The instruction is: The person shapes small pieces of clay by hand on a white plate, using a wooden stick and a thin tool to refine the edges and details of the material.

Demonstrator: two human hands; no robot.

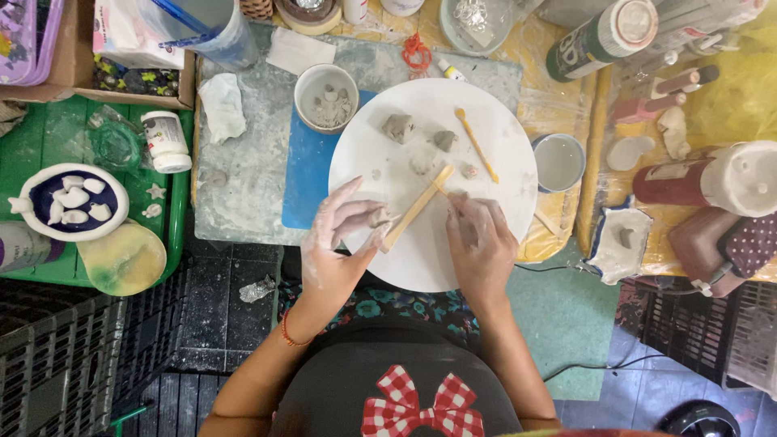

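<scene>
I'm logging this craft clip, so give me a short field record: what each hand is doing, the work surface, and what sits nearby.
left hand: pinches a small clay piece
right hand: grips a flat wooden stick that reaches toward the clay piece
surface: round white board
on the board: grey clay lumps, thin orange tool
nearby: white cup above the board, blue mat under its left side

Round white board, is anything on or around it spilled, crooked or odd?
Nothing is spilled on the round white board, which juts over the table edge toward the person. The left hand pinches a small clay piece; the right hand holds a wooden stick. A crumpled foil scrap lies on the floor.
</scene>
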